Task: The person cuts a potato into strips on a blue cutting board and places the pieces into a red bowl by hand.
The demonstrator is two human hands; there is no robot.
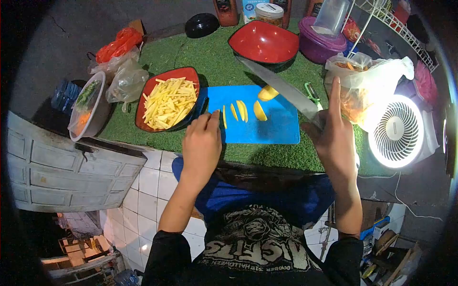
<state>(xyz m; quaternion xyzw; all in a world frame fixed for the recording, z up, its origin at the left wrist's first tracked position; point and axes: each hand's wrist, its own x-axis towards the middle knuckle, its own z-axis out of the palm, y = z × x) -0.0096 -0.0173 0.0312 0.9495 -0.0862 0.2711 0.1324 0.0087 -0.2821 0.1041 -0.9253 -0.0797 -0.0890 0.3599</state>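
My right hand (pixel 334 140) grips a large kitchen knife (pixel 281 88) by its handle, index finger stretched out away from the handle. The wide blade slants up and left over the right part of a blue cutting board (pixel 279 131). My left hand (pixel 202 143) lies at the board's left edge, empty, fingers extended close together. Just beside its fingertips is a thin potato strip (pixel 224 117). Several potato slices (pixel 242 110) lie mid-board, and a larger potato piece (pixel 268 93) sits partly behind the blade. Left of the board, a red-and-black bowl (pixel 140 117) holds potato sticks (pixel 169 105).
Behind the board stands a red bowl (pixel 262 40), with a purple tub (pixel 322 45) to its right. A green-handled peeler (pixel 312 93) lies near the knife. A bright fan (pixel 395 128) and a filled plastic bag (pixel 355 95) stand right; a vegetable container (pixel 88 107) stands left.
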